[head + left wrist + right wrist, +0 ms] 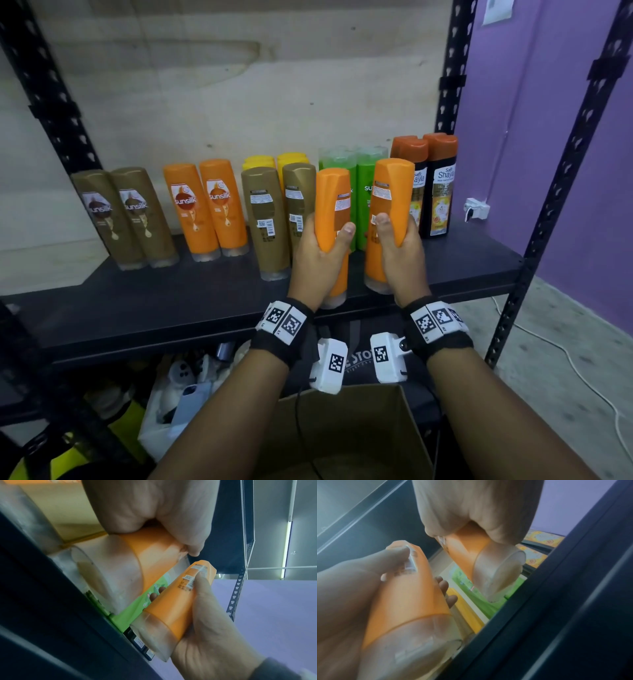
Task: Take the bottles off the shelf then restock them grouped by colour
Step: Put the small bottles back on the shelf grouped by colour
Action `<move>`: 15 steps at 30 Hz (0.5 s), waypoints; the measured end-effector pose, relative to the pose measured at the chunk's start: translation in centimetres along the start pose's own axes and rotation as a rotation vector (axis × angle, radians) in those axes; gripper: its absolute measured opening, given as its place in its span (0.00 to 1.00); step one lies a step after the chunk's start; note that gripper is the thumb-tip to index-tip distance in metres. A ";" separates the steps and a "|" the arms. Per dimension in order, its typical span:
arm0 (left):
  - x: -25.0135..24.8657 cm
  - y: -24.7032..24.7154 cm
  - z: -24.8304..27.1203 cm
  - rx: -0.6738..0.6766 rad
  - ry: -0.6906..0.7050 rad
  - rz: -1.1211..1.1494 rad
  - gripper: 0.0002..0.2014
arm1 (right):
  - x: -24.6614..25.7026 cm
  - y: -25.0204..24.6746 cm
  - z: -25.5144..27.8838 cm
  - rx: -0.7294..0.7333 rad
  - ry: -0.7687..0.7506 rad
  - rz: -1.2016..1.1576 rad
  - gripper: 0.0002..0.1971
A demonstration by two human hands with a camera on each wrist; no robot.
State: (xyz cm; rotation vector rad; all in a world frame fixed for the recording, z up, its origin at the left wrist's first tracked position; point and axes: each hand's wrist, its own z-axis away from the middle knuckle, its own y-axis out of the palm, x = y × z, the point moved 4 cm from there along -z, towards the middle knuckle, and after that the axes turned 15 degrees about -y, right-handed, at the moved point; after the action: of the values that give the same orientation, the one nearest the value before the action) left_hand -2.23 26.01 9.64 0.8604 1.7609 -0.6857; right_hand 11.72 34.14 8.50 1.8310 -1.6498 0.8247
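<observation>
We hold one orange bottle in each of our hands at the centre of the head view: the left hand (pixel 317 250) is wrapped round the left orange bottle (pixel 331 209), the right hand (pixel 399 253) round the right orange bottle (pixel 390 205), both upright with clear caps down, at the front edge of the shelf (pixel 171 301). We judge this the restocking step. Two orange bottles (pixel 205 209) already stand left of centre, so the next move likely calls for carrying ours leftward beside them, past the gold bottles (pixel 274 219) in between.
</observation>
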 end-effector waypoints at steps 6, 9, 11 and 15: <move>-1.3 -3.8 0.4 -0.065 0.001 -0.024 0.20 | 2.1 2.7 0.5 0.026 -0.022 -0.065 0.21; -1.8 -6.4 0.5 -0.106 0.010 -0.026 0.19 | 3.0 4.8 1.4 0.033 -0.016 -0.150 0.24; -2.0 -8.2 0.8 -0.128 0.021 -0.019 0.19 | 3.8 6.3 2.0 0.047 -0.017 -0.214 0.24; -1.8 -11.7 1.3 -0.185 0.033 -0.023 0.16 | 4.9 9.6 3.2 0.084 -0.010 -0.271 0.27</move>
State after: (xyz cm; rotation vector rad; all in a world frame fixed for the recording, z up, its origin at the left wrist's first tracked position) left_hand -10.63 17.71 11.50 0.7298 1.8339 -0.5168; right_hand 2.75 27.50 9.89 2.0620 -1.3499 0.7759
